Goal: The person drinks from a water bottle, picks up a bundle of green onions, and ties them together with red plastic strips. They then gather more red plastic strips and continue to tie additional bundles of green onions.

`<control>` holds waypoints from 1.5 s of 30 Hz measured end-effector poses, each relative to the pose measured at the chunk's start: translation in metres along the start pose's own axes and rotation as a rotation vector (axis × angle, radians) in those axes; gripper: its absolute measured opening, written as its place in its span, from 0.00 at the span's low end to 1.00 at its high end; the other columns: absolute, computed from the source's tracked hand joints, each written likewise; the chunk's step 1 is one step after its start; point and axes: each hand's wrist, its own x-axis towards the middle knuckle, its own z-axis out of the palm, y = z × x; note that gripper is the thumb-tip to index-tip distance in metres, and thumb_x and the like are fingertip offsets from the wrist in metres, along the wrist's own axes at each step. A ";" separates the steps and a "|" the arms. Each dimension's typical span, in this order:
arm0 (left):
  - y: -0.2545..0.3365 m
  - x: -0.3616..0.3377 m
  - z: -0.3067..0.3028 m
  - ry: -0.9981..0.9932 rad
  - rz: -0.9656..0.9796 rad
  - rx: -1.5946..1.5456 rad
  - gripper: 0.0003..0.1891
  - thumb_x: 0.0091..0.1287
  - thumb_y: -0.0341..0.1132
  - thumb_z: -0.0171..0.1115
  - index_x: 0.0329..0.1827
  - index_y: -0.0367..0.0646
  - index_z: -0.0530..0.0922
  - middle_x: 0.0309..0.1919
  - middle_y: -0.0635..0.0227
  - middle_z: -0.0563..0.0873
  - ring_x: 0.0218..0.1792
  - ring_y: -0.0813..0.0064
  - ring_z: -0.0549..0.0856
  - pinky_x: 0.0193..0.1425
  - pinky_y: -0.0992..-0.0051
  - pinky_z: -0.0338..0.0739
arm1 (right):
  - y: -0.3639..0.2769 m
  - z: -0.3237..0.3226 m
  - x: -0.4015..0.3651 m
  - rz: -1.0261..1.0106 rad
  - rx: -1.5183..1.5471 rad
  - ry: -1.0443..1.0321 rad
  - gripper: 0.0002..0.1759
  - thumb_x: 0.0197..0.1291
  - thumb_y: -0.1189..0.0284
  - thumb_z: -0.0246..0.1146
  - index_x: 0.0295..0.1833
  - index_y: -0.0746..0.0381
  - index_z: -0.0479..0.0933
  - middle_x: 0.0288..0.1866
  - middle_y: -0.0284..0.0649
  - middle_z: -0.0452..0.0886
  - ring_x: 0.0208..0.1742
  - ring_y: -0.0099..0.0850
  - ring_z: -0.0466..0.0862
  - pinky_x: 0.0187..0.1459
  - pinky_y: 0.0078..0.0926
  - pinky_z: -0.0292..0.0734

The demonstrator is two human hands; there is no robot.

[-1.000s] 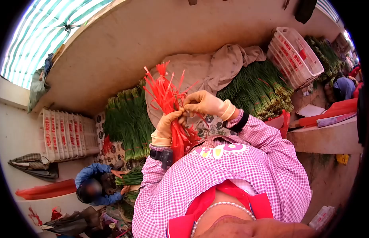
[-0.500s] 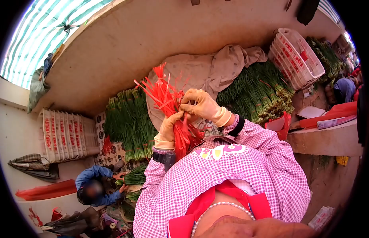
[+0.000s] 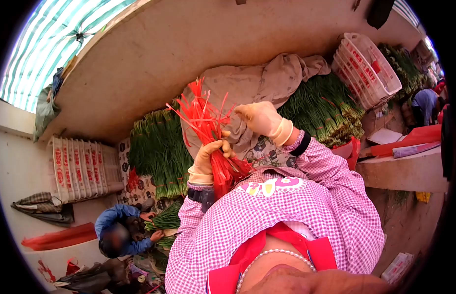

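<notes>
A bundle of red plastic strips stands upright in front of the checked apron, its loose ends fanned out at the top. My gloved left hand is wrapped round the middle of the bundle. To the right of the strips' upper part is my gloved right hand, its fingers pinched together at the tip of a thin red strip. Whether that strip is free of the bundle cannot be made out.
Green leafy bundles lie at the left and more greens at the right, beside a grey-brown cloth. White crates stand far left, others upper right. A person in blue handles greens at the lower left.
My right hand has moved up and right, away from my left hand and the bundle's middle. My left hand still holds the strips. The person in blue has shifted slightly.
</notes>
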 end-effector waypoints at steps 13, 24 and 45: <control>0.004 0.007 -0.033 -0.064 -0.046 -0.216 0.09 0.70 0.36 0.57 0.44 0.41 0.80 0.23 0.75 0.74 0.21 0.81 0.70 0.37 0.77 0.70 | 0.100 -0.073 0.029 0.235 0.921 0.520 0.09 0.68 0.73 0.60 0.48 0.66 0.80 0.41 0.34 0.86 0.40 0.17 0.81 0.41 0.12 0.75; -0.030 0.037 -0.035 0.213 0.275 0.368 0.06 0.70 0.32 0.55 0.37 0.43 0.80 0.34 0.66 0.85 0.41 0.70 0.83 0.53 0.67 0.78 | -0.063 0.027 -0.003 -0.585 0.841 -0.054 0.12 0.52 0.80 0.66 0.44 0.63 0.81 0.38 0.42 0.84 0.41 0.39 0.83 0.45 0.33 0.75; 0.031 0.044 -0.021 0.080 0.090 0.362 0.14 0.68 0.37 0.62 0.49 0.37 0.75 0.19 0.76 0.70 0.17 0.84 0.68 0.27 0.78 0.68 | -0.026 -0.016 -0.027 0.073 1.119 -0.585 0.16 0.63 0.67 0.66 0.52 0.65 0.81 0.46 0.36 0.85 0.48 0.21 0.81 0.51 0.20 0.76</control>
